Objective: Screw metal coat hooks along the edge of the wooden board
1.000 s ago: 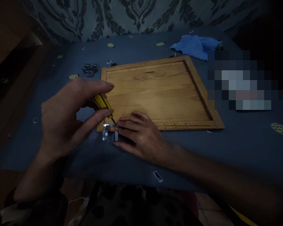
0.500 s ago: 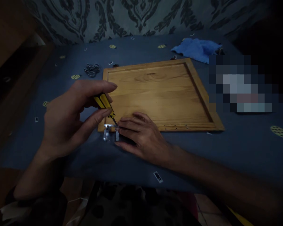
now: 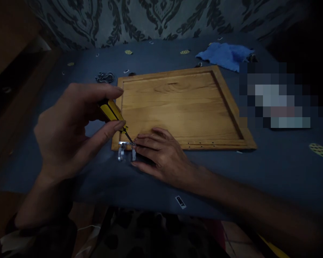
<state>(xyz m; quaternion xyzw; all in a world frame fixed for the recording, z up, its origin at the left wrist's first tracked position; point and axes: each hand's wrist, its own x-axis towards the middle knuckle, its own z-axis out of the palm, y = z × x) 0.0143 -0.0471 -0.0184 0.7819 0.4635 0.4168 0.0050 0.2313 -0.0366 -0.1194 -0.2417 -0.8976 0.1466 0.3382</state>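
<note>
While the left hand (image 3: 75, 125) holds a yellow screwdriver (image 3: 111, 110) between thumb and curled fingers, the tool's tip points down to a metal fitting (image 3: 121, 152) near the near left corner of the wooden panel (image 3: 183, 104). The right hand (image 3: 161, 152) lies over the panel's near edge, fingers slightly parted; whether it grips the fitting cannot be told. Beyond the panel's far right corner lies a blue cloth (image 3: 226, 55).

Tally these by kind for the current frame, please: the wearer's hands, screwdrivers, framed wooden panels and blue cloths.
Hands: 2, the left hand and the right hand
Yellow-and-black screwdriver: 1
Framed wooden panel: 1
Blue cloth: 1
Total: 5
</note>
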